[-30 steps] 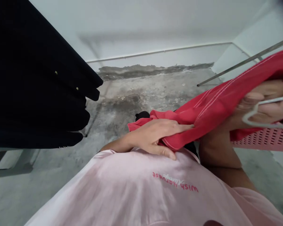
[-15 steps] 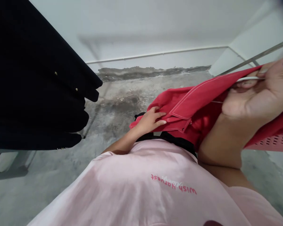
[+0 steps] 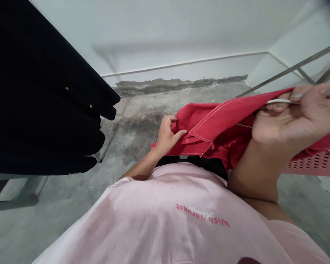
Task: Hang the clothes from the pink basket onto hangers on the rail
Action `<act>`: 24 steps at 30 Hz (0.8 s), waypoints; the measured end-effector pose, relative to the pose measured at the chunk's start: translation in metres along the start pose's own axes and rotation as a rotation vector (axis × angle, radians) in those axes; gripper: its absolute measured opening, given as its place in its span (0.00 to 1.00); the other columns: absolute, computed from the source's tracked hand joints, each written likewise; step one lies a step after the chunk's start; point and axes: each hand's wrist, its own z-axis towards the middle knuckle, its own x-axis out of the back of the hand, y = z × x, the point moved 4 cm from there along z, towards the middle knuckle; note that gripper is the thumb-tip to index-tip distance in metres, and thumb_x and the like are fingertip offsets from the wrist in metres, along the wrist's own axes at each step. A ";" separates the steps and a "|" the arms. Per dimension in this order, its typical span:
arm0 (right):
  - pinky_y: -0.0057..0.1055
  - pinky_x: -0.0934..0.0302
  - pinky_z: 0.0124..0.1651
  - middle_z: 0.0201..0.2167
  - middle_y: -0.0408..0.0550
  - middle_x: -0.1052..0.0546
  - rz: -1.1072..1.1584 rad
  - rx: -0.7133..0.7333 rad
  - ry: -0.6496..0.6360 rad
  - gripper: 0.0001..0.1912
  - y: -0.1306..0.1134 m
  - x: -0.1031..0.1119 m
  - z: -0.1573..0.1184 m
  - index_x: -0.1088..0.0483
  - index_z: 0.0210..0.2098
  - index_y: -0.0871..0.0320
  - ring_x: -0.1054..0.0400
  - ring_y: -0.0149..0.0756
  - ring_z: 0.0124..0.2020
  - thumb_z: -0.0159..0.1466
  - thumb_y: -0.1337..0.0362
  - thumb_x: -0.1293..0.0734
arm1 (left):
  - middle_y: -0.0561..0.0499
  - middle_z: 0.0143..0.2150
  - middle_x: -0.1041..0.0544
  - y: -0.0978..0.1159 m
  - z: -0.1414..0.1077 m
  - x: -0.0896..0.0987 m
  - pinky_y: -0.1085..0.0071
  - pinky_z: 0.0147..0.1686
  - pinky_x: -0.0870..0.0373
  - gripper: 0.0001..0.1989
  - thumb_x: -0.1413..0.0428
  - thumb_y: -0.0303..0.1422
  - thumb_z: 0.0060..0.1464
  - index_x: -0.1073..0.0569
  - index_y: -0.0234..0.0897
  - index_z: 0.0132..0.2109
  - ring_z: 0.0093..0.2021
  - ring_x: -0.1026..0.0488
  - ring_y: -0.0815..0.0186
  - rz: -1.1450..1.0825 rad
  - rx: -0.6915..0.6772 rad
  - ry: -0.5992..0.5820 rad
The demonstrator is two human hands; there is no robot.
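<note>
Right hand and left hand are both at a red garment that stretches across the front of the person's waist and on toward the right edge of the view. The right hand is closed around a thin white hanger, its palm turned up and its wrist set against the garment's opening, with red cloth on both sides of the forearm. The left hand lies at the garment's other end, fingers bent over the cloth and thumb resting on top of it near a white-stitched corner; whether it grips the fabric cannot be told. Below the right forearm stands a pink basket with rows of slots in its wall; red cloth hides its rim and its inside, so its contents cannot be made out, nor whether any of the garment lies in it. A bare metal frame slants behind the basket, near a corner of the white wall. On the left, well apart from the hands, black garments with small metallic studs hang over the stained concrete floor, close to a grey frame
</note>
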 end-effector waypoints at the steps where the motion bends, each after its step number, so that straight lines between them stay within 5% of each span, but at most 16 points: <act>1: 0.19 0.60 0.16 0.21 0.35 0.50 -0.014 0.010 0.012 0.11 -0.003 0.002 0.000 0.49 0.29 0.56 0.53 0.19 0.16 0.58 0.73 0.40 | 0.42 0.50 0.29 -0.004 -0.001 -0.004 0.61 0.51 0.30 0.25 0.36 0.46 0.53 0.33 0.35 0.50 0.50 0.30 0.59 0.001 0.014 -0.038; 5: 0.20 0.59 0.17 0.23 0.37 0.50 -0.096 0.031 -0.008 0.14 -0.013 0.006 -0.003 0.53 0.27 0.56 0.52 0.19 0.17 0.60 0.70 0.40 | 0.41 0.52 0.28 -0.015 -0.001 -0.019 0.63 0.48 0.30 0.25 0.38 0.45 0.55 0.32 0.34 0.53 0.49 0.29 0.61 -0.025 0.090 -0.141; 9: 0.19 0.58 0.17 0.22 0.37 0.51 -0.082 0.042 -0.011 0.17 -0.017 0.008 -0.005 0.55 0.26 0.56 0.51 0.20 0.18 0.57 0.69 0.37 | 0.49 0.39 0.25 -0.018 0.006 -0.024 0.68 0.43 0.32 0.15 0.44 0.45 0.61 0.27 0.37 0.40 0.39 0.30 0.65 -0.063 0.083 -0.179; 12: 0.20 0.60 0.16 0.20 0.35 0.48 -0.041 0.111 -0.038 0.19 -0.018 0.011 -0.004 0.53 0.26 0.56 0.52 0.19 0.16 0.53 0.67 0.34 | 0.51 0.33 0.27 -0.017 0.014 -0.014 0.69 0.41 0.33 0.18 0.46 0.48 0.62 0.29 0.38 0.33 0.37 0.31 0.66 -0.175 0.118 -0.069; 18: 0.19 0.63 0.13 0.17 0.31 0.40 -0.124 0.206 -0.223 0.15 -0.004 0.006 -0.013 0.48 0.27 0.56 0.52 0.19 0.12 0.51 0.70 0.33 | 0.54 0.31 0.34 -0.011 0.027 0.030 0.74 0.37 0.35 0.20 0.46 0.51 0.61 0.33 0.38 0.33 0.32 0.36 0.70 -0.390 0.133 0.374; 22: 0.21 0.54 0.14 0.19 0.32 0.37 -0.172 0.318 -0.231 0.19 0.000 -0.003 -0.029 0.48 0.28 0.56 0.46 0.20 0.13 0.57 0.62 0.30 | 0.55 0.28 0.36 -0.017 0.029 0.038 0.75 0.34 0.38 0.18 0.45 0.48 0.62 0.34 0.38 0.33 0.29 0.39 0.71 -0.415 0.185 0.373; 24: 0.20 0.47 0.17 0.21 0.32 0.39 -0.264 0.254 -0.194 0.26 0.004 -0.005 -0.033 0.51 0.28 0.56 0.44 0.19 0.16 0.56 0.56 0.27 | 0.55 0.27 0.37 -0.025 0.028 0.037 0.74 0.33 0.39 0.17 0.47 0.45 0.63 0.35 0.38 0.31 0.29 0.40 0.71 -0.350 0.211 0.329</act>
